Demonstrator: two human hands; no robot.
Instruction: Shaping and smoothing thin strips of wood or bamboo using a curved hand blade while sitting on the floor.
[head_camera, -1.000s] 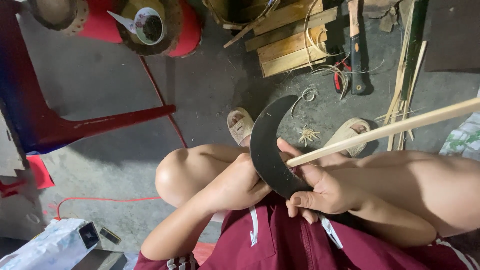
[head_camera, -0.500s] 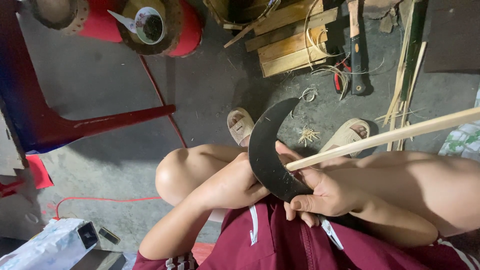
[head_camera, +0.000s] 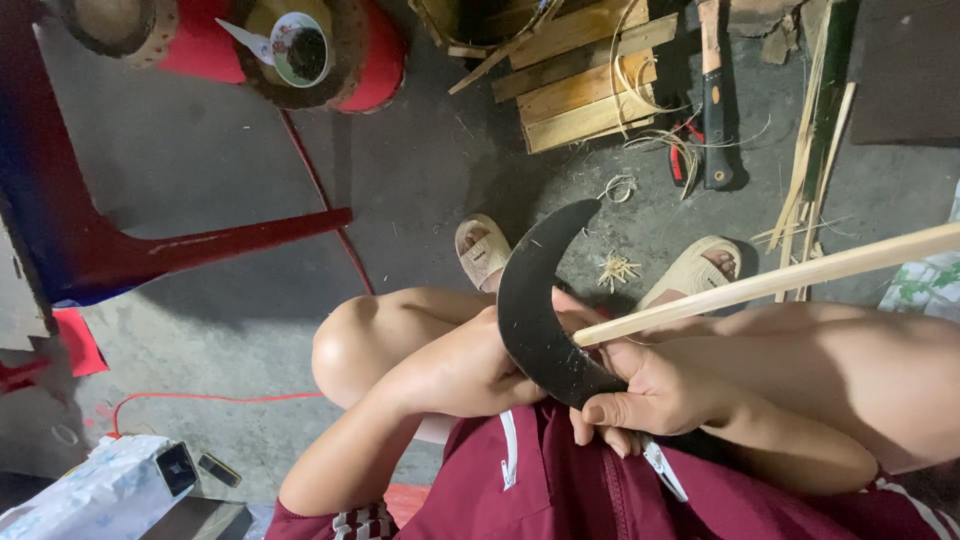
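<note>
The curved blade (head_camera: 535, 310) sat above the knees, its edge against a bamboo strip (head_camera: 780, 280) — the right hand (head_camera: 650, 390) closed on the blade's base, the left hand (head_camera: 500, 370) behind it, grip hidden. Sandals (head_camera: 485, 250) rested on the floor (head_camera: 200, 180).

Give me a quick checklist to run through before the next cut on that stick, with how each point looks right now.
1. Right hand grips the curved blade: ok.
2. Left hand steadies the work: cannot tell, it is mostly hidden behind the blade.
3. Stick meets the blade's edge: ok, its near end rests there.
4. Fingers clear of the edge: not ok, they lie right beside it.
5. Feet clear of the blade tip: ok, both sandals sit apart from it.
6. Stick's far end free: cannot tell, it leaves the picture.
</note>
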